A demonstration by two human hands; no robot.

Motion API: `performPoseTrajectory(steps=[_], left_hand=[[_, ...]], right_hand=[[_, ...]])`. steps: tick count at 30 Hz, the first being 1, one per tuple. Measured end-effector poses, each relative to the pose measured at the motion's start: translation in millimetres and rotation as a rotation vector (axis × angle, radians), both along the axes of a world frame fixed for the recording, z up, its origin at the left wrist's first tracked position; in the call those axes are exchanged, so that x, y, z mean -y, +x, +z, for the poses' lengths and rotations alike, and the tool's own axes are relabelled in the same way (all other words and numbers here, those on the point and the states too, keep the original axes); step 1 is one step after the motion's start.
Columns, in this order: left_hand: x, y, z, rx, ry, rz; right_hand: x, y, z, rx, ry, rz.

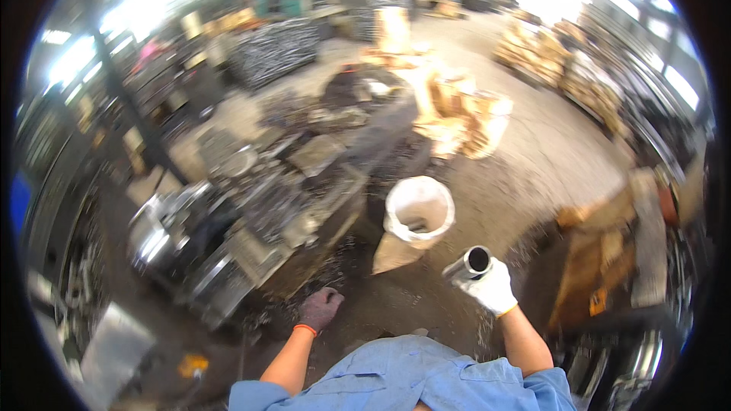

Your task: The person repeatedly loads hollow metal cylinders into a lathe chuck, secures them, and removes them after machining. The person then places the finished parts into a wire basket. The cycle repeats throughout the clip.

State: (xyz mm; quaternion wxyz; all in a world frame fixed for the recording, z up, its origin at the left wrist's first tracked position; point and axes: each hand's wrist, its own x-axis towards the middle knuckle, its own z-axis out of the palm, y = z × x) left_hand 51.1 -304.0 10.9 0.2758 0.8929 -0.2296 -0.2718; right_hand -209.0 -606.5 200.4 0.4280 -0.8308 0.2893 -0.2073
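Note:
My right hand [487, 287], in a white glove with a yellow cuff edge, grips a short metal tube [466, 264]. The tube's dark round mouth tilts up, and it is held apart from other things. Lower left of centre, my left hand [320, 309] wears a dark purple glove with an orange cuff. Its fingers are loosely bent with a small gap, and nothing shows in them. Nearest to that hand stands a greasy lathe-like machine [259, 251] with a shiny round chuck [160, 232]. Ahead, between my hands, is a white-lined bin [443, 222] with a few metal pieces inside.
Crumpled brown wrapping [464, 110] lies beyond the bin. At right is a wooden crate [598, 259] with a plank [647, 236]; metal tubes [643, 358] lie below it. A pile of metal pieces [274, 53] stands at the back left. Much of the surroundings is blurred.

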Motion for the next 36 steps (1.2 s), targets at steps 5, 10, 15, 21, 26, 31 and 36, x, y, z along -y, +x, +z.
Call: performPoseTrajectory(steps=[5,10,15,21,26,31,36], left_hand=[[-157.2,-2.9,-47.8,0.092,-0.327,0.859],[-269.4,-57.0,-68.7,0.471,-0.499,1.836],[-303.9,-66.7,-32.5,0.86,-0.101,1.771],[-334.9,-58.4,-18.6,0.606,0.128,1.848],[-327.8,-51.2,-29.5,0.25,-1.284,1.901],[-211.7,70.5,35.7,0.662,-0.012,1.56],[-193.6,250.5,166.9,1.22,0.269,1.004]], right_hand=[[-34.0,168.6,-33.6,0.09,-0.037,0.603],[-66.1,306.8,-30.8,-0.005,-0.028,0.796],[-68.1,394.2,-42.2,-0.08,0.003,0.919],[-31.1,442.9,-35.3,-0.333,-0.289,1.23],[19.2,501.4,22.0,-0.144,-0.323,1.309],[-5.5,575.9,73.2,0.175,-0.032,1.373],[-120.9,678.1,90.0,-0.004,-0.164,1.577]])
